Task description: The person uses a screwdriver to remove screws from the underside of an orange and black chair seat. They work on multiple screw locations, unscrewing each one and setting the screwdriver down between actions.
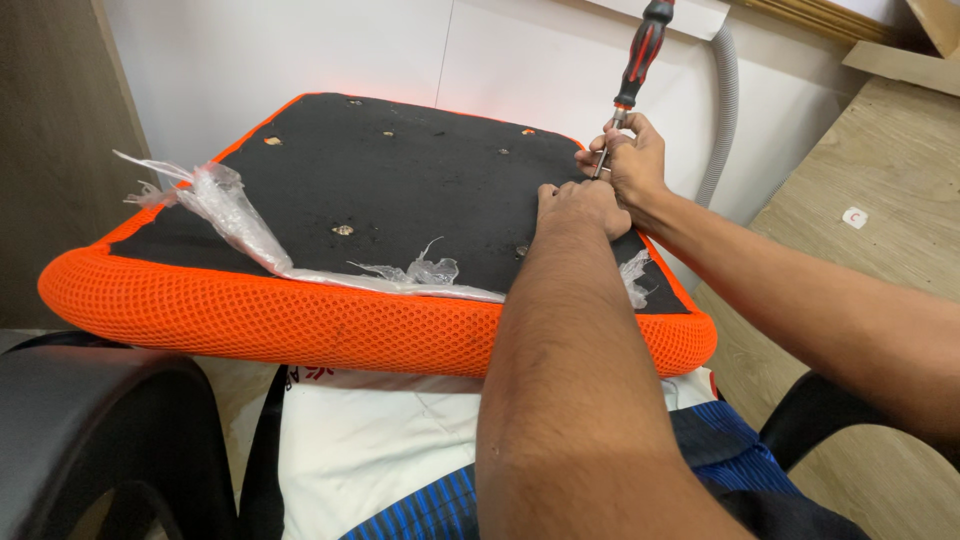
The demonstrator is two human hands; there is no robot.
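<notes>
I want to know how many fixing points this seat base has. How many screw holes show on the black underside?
7 on the black underside: four along the far edge, one mid-panel, two nearer. The hands and plastic wrap may hide more.

Beyond the hands, a white wall [400, 60]; a grey corrugated hose [728, 110] hangs just right; plywood boards [880, 190] lean farther right; brown panel [50, 150] far left.

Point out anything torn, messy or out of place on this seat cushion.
Torn clear plastic wrap lies in crumpled shreds across the black underside of the orange cushion, trailing off its left edge. Another scrap sits beside the left hand.
</notes>
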